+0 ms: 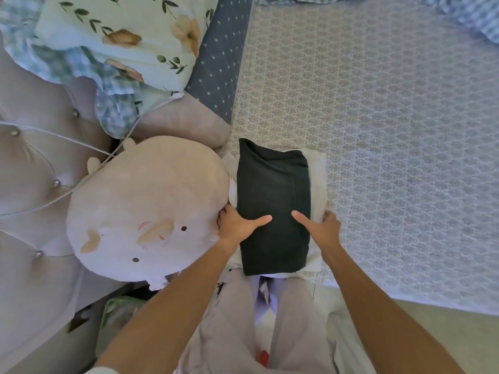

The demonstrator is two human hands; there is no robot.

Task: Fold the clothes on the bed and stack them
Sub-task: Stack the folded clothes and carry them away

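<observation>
A folded black garment lies on top of a folded white garment, forming a small stack near the bed's front edge. My left hand grips the stack's left side, thumb flat on the black cloth and fingers tucked down beside it. My right hand holds the right side the same way, thumb on the black cloth and fingers curled over the white edge. The fingertips of both hands are hidden under the stack.
A round cream plush toy presses against the stack's left side. Pillows and a grey cushion lie behind it, by the tufted headboard. The patterned bedsheet spreads to the right, with a checked blanket at the far corner.
</observation>
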